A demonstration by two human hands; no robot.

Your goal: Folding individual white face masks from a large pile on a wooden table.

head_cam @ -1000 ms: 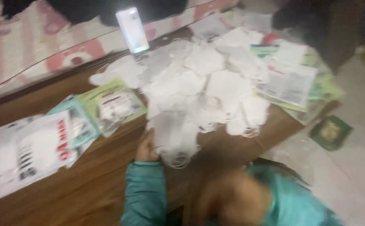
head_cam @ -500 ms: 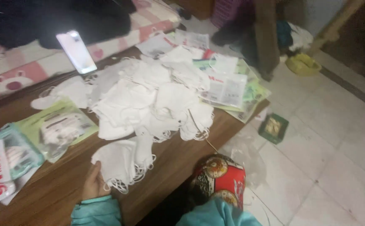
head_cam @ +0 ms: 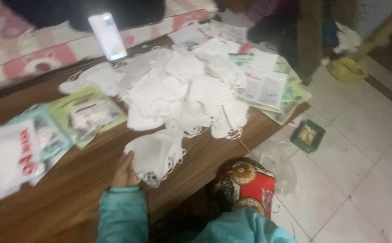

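We have our left hand (head_cam: 125, 170) resting on the brown wooden table (head_cam: 70, 180) near its front edge, fingers laid flat against the left side of a small stack of white folded face masks (head_cam: 156, 154) with elastic ear loops; the hand presses and steadies the stack more than it grips it, open and only lightly curled. Our right hand is out of view, only its teal sleeve (head_cam: 241, 229) showing at the bottom, so we cannot tell whether it is open or closed. Since a second ago the view has swung right and steadied: the stack under our hand then lay at the foot of the big pile, and now it sits apart from that pile, closer to the front edge, so we judge a batch has been drawn off and squared up. The large loose heap of white masks (head_cam: 182, 92) fills the middle of the table. Towards the left edge lie clear plastic packets with green card backing (head_cam: 86, 112) and a white printed packet (head_cam: 7, 159); towards the right corner lie more flat printed packets (head_cam: 268, 87). A lit white phone (head_cam: 108, 36) stands at the back edge. On the tiled floor just off the front right corner are a red patterned cloth bundle (head_cam: 247, 184) and a small green box (head_cam: 308, 135).
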